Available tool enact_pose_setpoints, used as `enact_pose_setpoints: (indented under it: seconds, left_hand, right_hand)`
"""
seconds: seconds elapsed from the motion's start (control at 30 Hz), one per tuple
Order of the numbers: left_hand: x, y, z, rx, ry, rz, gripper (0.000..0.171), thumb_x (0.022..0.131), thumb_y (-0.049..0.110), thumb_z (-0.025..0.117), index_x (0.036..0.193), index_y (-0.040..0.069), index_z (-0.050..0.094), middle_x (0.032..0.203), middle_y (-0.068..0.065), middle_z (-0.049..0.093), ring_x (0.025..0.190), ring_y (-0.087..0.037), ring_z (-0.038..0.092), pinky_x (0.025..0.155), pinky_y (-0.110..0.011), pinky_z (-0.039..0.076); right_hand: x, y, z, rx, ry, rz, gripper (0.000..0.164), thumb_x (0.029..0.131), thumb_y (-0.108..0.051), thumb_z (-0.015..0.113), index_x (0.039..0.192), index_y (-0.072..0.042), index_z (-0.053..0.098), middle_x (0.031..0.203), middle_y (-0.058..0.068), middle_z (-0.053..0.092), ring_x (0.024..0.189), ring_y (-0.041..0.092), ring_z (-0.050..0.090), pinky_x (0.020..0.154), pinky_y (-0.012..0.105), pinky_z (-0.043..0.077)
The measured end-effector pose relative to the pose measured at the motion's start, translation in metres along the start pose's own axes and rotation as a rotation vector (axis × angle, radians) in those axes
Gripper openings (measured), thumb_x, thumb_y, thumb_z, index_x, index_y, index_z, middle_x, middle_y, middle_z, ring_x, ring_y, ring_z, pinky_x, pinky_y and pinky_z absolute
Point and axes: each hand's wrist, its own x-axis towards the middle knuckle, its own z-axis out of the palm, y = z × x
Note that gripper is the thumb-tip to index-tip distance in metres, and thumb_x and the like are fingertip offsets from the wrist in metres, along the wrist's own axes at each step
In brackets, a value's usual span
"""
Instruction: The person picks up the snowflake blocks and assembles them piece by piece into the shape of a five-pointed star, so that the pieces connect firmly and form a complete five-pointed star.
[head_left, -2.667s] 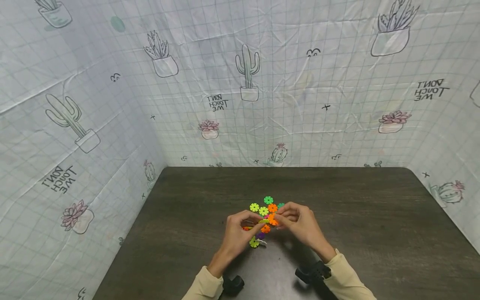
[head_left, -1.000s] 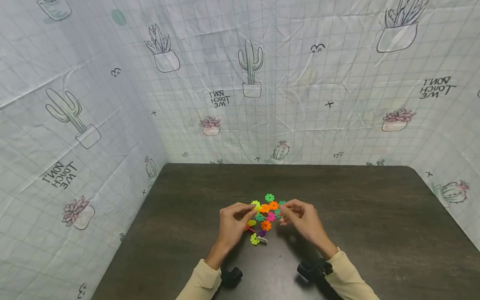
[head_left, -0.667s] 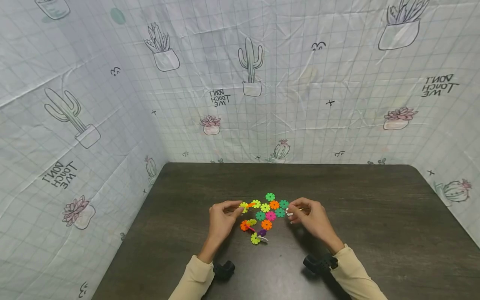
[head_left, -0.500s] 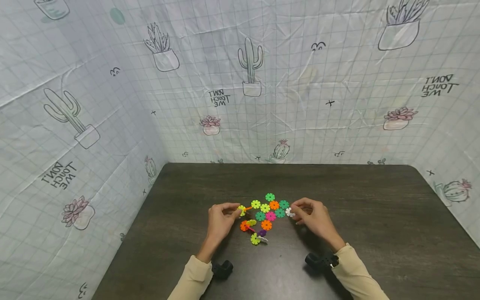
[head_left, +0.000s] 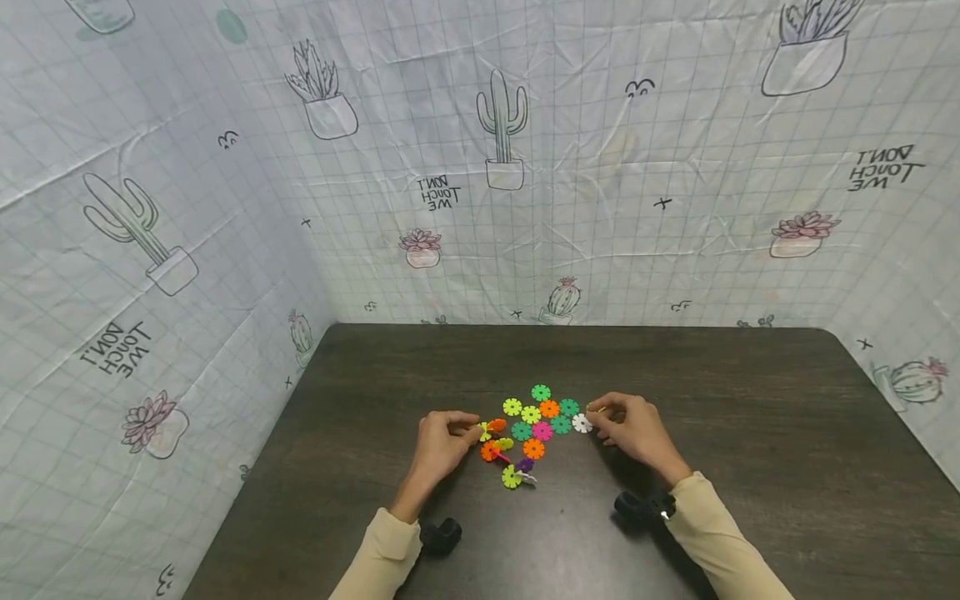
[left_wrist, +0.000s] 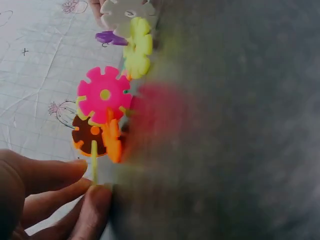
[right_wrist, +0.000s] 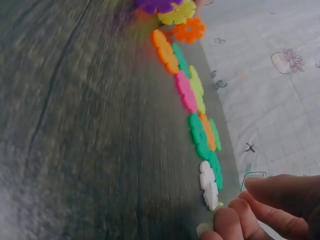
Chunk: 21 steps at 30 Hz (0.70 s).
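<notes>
1. The left hand [head_left: 442, 446] has come nearer the person with its yellow wheel [left_wrist: 94, 162], and the right hand [head_left: 633, 429] has slid a bit right, so the white wheel [head_left: 582, 423] shows better.
2. The left thumb and finger pinch the yellow wheel, with an orange wheel [head_left: 497, 425] right by it.
3. The right fingers are pressed together, pinching a small yellowish piece [right_wrist: 218, 207], mostly hidden, just beside the white wheel.
4. Between the hands, flat notched wheels lie close: green, yellow-green, orange, and a pink wheel [head_left: 542, 431].
5. Nearer the person, some wheels stick up, with a purple wheel [head_left: 524, 465] among them.
6. Both arms have cream sleeves [head_left: 386, 537] and black gadgets [head_left: 441, 537].
7. The table [head_left: 405, 375] is dark brown with wood lines.
8. Behind and beside it hangs a wrinkly white cloth [head_left: 600, 208] with squares, cactus drawings and backward words.
</notes>
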Motion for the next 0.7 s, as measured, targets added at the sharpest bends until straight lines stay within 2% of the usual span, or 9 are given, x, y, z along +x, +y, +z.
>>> enact_pose_setpoints:
  seconds: [0.2,0.33,0.5,0.7]
  left_hand:
    - [0.010,0.003,-0.013,0.065,-0.069,-0.016,0.017,0.098,0.021,0.075,0.103,0.008,0.082,0.097,-0.010,0.081,0.077,-0.015,0.072,0.064,-0.027,0.057]
    - [0.024,0.009,-0.017,0.129,-0.133,-0.023,0.022,0.100,0.029,0.072,0.106,0.011,0.082,0.099,-0.007,0.080,0.085,-0.018,0.071,0.071,-0.033,0.059]
    - [0.042,0.018,-0.013,0.189,-0.236,-0.005,0.028,0.102,0.035,0.069,0.111,0.011,0.080,0.107,-0.007,0.078,0.094,-0.021,0.070,0.082,-0.039,0.060]
    - [0.061,0.026,-0.005,0.232,-0.310,0.044,0.026,0.101,0.030,0.070,0.111,0.008,0.080,0.106,-0.009,0.079,0.092,-0.023,0.071,0.082,-0.040,0.062]
  right_hand:
    - [0.006,0.000,0.003,-0.084,-0.013,-0.037,0.028,0.090,-0.014,0.081,0.114,0.000,0.075,0.084,0.010,0.075,0.066,0.015,0.067,0.055,0.026,0.054]
    - [0.007,0.002,0.004,-0.142,0.011,-0.052,0.032,0.085,-0.015,0.086,0.111,0.000,0.076,0.081,0.006,0.071,0.067,0.012,0.061,0.055,0.023,0.046]
    - [0.007,0.003,0.006,-0.179,0.040,-0.055,0.028,0.083,-0.016,0.089,0.105,-0.002,0.078,0.079,0.003,0.067,0.066,0.011,0.059,0.056,0.022,0.045]
    - [0.006,0.002,0.007,-0.174,0.047,-0.011,0.027,0.080,-0.017,0.091,0.098,-0.003,0.077,0.079,0.004,0.065,0.066,0.012,0.058,0.058,0.023,0.045]
